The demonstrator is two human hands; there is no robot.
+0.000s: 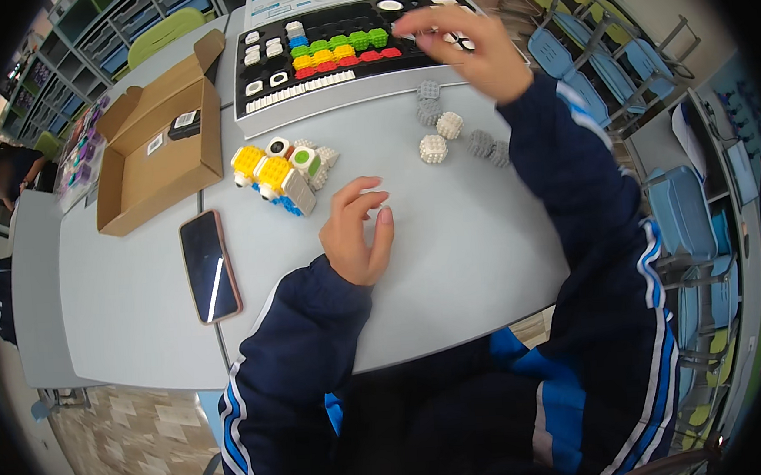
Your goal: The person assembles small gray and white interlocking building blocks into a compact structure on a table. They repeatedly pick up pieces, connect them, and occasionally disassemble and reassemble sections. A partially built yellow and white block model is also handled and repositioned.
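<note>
My left hand [357,232] hovers above the table with loosely curled fingers, thumb and fingers apart, nothing in it. Just left of it stands an assembled block model [281,174] of yellow, white, blue and grey pieces. Over the right part of a block kit tray [303,108], my right hand [465,45] reaches with fingers stretched, slightly blurred; no piece shows in them. Rows of green blocks [360,40], yellow blocks [321,56] and red blocks [381,55] sit in the tray near its fingertips. Below that hand lie white blocks [433,149] and grey blocks [428,104].
An open cardboard box [158,168] with a small black item [185,125] inside stands at the left. A phone [209,265] lies in front of it. Blue chairs [684,210] line the right side; shelves [81,38] stand at the back left, and another person [15,168] is at far left.
</note>
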